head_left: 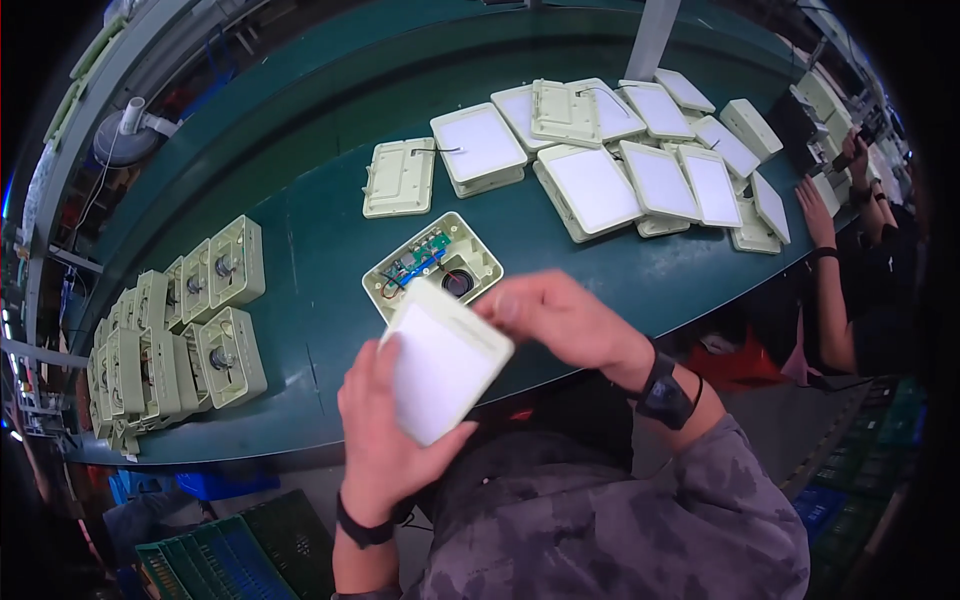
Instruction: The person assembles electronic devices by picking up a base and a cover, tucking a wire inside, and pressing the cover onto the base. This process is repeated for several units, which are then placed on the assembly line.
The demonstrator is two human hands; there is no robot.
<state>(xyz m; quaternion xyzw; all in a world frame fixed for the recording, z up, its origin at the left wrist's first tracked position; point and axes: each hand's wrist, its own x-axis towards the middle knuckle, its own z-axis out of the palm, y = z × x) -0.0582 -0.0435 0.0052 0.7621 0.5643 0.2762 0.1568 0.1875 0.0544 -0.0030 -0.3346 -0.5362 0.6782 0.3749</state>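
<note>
A pale cream panel with a white face (pixel 440 375) is tilted in front of me, with my left hand (pixel 385 430) closed around its left and lower edges. At its upper right edge my right hand (pixel 565 325) has its fingers curled and thumb pressed in; what they pinch is hidden. Just beyond the panel lies an open cream housing (pixel 484 243), its near side partly covered. Inside it show a green circuit board (pixel 434 246), a blue cylindrical part (pixel 420 268), thin red wires and a black round part (pixel 458 284).
On the green bench (pixel 320 240), a back cover with a cable (pixel 398 180) lies beyond the housing. Several white-faced panels (pixel 600 190) are piled at the far right. Open housings (pixel 235 355) stand in rows at left. Another person's hand (pixel 818 212) rests at the right end.
</note>
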